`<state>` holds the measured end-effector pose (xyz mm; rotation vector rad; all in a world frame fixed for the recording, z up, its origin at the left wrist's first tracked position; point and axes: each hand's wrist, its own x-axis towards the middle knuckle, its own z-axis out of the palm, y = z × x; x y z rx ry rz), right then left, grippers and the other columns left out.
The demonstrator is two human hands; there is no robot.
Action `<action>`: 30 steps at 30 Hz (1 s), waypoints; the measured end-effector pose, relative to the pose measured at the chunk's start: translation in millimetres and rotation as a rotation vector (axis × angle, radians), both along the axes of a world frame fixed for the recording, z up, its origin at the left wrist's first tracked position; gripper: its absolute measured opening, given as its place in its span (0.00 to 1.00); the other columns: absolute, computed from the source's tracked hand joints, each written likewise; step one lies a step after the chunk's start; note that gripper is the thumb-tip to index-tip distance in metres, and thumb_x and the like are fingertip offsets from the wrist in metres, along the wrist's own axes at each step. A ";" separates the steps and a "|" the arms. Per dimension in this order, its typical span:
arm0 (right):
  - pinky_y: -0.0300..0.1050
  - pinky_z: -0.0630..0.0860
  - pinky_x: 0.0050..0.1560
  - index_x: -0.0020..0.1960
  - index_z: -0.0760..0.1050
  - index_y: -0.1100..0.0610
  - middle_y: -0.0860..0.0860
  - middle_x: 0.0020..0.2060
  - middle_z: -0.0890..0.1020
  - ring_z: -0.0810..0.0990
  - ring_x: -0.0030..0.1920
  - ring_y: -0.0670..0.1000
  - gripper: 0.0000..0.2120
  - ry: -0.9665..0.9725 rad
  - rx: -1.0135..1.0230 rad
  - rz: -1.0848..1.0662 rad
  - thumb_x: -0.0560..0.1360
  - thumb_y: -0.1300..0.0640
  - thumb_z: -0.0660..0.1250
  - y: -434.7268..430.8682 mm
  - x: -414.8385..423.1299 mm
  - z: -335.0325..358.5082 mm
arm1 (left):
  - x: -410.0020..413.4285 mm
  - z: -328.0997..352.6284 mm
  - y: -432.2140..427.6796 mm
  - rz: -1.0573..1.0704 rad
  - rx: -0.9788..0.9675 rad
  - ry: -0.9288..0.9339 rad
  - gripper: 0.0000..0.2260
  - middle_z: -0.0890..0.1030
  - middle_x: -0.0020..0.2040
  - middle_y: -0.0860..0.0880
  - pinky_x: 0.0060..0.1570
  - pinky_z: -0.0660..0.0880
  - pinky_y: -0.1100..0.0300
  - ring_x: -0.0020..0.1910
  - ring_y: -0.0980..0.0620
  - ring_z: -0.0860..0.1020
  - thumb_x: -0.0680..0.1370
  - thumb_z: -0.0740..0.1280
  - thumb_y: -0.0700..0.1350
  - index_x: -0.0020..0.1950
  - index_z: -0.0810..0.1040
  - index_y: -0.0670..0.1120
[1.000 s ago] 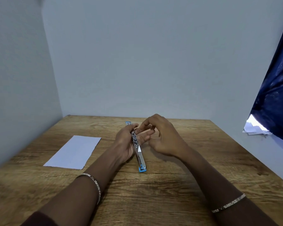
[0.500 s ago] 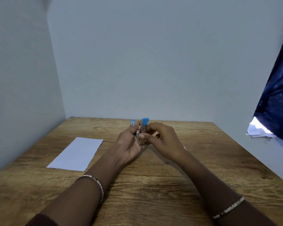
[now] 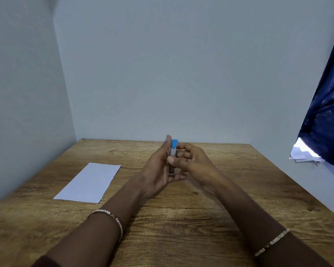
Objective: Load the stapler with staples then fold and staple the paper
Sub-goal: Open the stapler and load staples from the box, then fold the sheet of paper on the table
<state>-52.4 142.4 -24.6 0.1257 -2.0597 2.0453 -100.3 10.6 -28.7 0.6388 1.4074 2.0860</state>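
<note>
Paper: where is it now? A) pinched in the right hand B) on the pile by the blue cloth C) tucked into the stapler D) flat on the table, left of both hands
D: the paper lies flat on the table, untouched, while the left hand and right hand both hold the stapler.

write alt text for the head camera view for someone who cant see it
A person's left hand and right hand hold a small stapler upright between them, blue end up, over a wooden table. A white sheet of paper lies flat to their left; a dark blue curtain hangs at right.
</note>
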 end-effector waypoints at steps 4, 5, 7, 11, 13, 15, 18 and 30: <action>0.40 0.80 0.39 0.54 0.83 0.61 0.53 0.41 0.84 0.85 0.38 0.47 0.11 0.042 0.046 -0.017 0.73 0.70 0.73 3.3 -0.8 -2.4 | 5.8 -2.4 7.4 0.125 -0.015 0.128 0.21 0.84 0.59 0.46 0.46 0.82 0.57 0.54 0.52 0.85 0.78 0.66 0.57 0.68 0.75 0.49; 0.39 0.80 0.40 0.53 0.84 0.62 0.53 0.40 0.84 0.85 0.38 0.47 0.10 0.052 0.076 -0.037 0.74 0.71 0.72 3.5 -0.6 -2.8 | 5.1 -3.6 7.2 0.142 -0.009 0.151 0.18 0.84 0.60 0.46 0.45 0.82 0.59 0.56 0.52 0.85 0.80 0.66 0.54 0.67 0.76 0.48; 0.39 0.80 0.43 0.55 0.84 0.63 0.56 0.44 0.86 0.86 0.41 0.50 0.11 0.060 0.120 -0.078 0.74 0.70 0.73 3.4 0.7 -2.8 | 5.3 -4.8 4.3 0.176 -0.040 0.218 0.15 0.83 0.61 0.47 0.44 0.80 0.65 0.58 0.53 0.84 0.83 0.63 0.51 0.67 0.77 0.47; 0.38 0.80 0.44 0.54 0.86 0.60 0.57 0.45 0.88 0.88 0.43 0.52 0.10 0.074 0.170 -0.129 0.73 0.67 0.75 5.9 1.5 -1.7 | 5.8 -6.7 3.6 0.223 -0.099 0.348 0.15 0.84 0.59 0.51 0.44 0.77 0.70 0.56 0.56 0.83 0.83 0.60 0.52 0.66 0.76 0.47; 0.38 0.80 0.46 0.54 0.86 0.60 0.55 0.44 0.89 0.89 0.46 0.51 0.11 0.077 0.169 -0.130 0.72 0.67 0.76 7.9 1.1 -1.5 | 5.9 -7.8 4.9 0.230 -0.111 0.389 0.16 0.83 0.60 0.52 0.44 0.77 0.70 0.55 0.59 0.83 0.83 0.59 0.53 0.67 0.75 0.47; 0.38 0.81 0.48 0.54 0.86 0.61 0.54 0.45 0.89 0.88 0.48 0.51 0.12 0.098 0.177 -0.137 0.72 0.69 0.75 8.4 -0.4 -2.3 | 5.5 -8.1 5.0 0.226 -0.125 0.417 0.16 0.83 0.61 0.52 0.45 0.77 0.71 0.55 0.61 0.83 0.84 0.58 0.53 0.68 0.75 0.48; 0.39 0.81 0.48 0.53 0.86 0.62 0.55 0.45 0.89 0.88 0.49 0.51 0.11 0.114 0.204 -0.156 0.72 0.69 0.75 7.4 -1.6 -3.0 | 5.0 -6.5 3.5 0.222 -0.126 0.426 0.17 0.83 0.59 0.54 0.45 0.77 0.72 0.54 0.62 0.83 0.85 0.57 0.52 0.69 0.75 0.47; 0.42 0.65 0.31 0.36 0.83 0.59 0.50 0.27 0.77 0.72 0.28 0.45 0.12 -0.046 0.800 -0.414 0.68 0.51 0.79 5.4 6.3 10.9 | -13.0 -7.4 -2.4 0.604 -0.210 0.284 0.14 0.82 0.54 0.52 0.54 0.77 0.52 0.53 0.54 0.81 0.84 0.57 0.56 0.57 0.76 0.48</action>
